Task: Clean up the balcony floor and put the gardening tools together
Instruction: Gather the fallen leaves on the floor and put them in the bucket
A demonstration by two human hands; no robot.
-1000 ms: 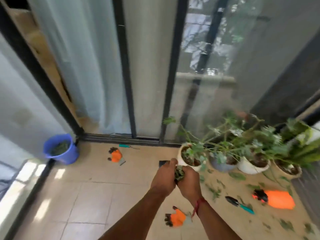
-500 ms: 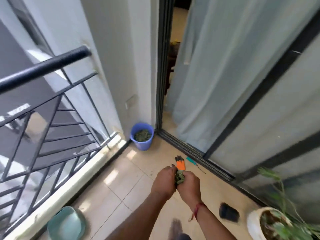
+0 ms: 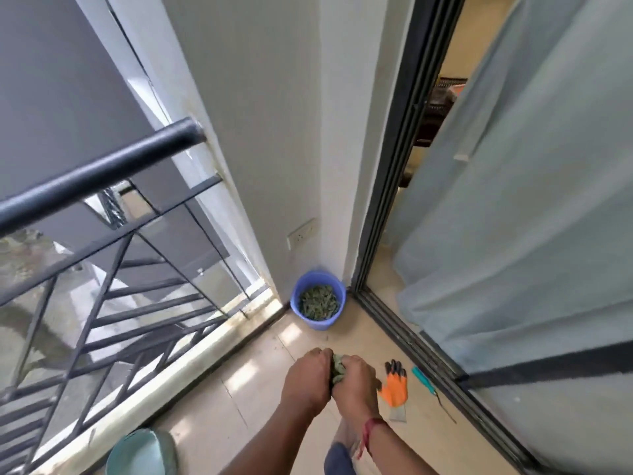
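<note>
My left hand (image 3: pixel 306 378) and my right hand (image 3: pixel 356 382) are pressed together in front of me, gripping a bunch of green leaves (image 3: pixel 337 368) between them. Ahead, in the corner by the wall, stands a blue bucket (image 3: pixel 318 299) with green cuttings inside. An orange and black gardening glove (image 3: pixel 394 387) lies flat on the tiles just right of my right hand. Beside it, a slim tool with a teal handle (image 3: pixel 424 380) lies along the door track.
A black metal railing (image 3: pixel 102 234) with a low kerb runs along the left. The sliding door track (image 3: pixel 411 341) and a pale curtain (image 3: pixel 513 234) close the right side. A teal round container (image 3: pixel 140 452) sits at the bottom left.
The view has swung left from the potted plants to the railing corner. The blue bucket has come closer and nearer the centre. Both hands keep their grip on the leaves.
</note>
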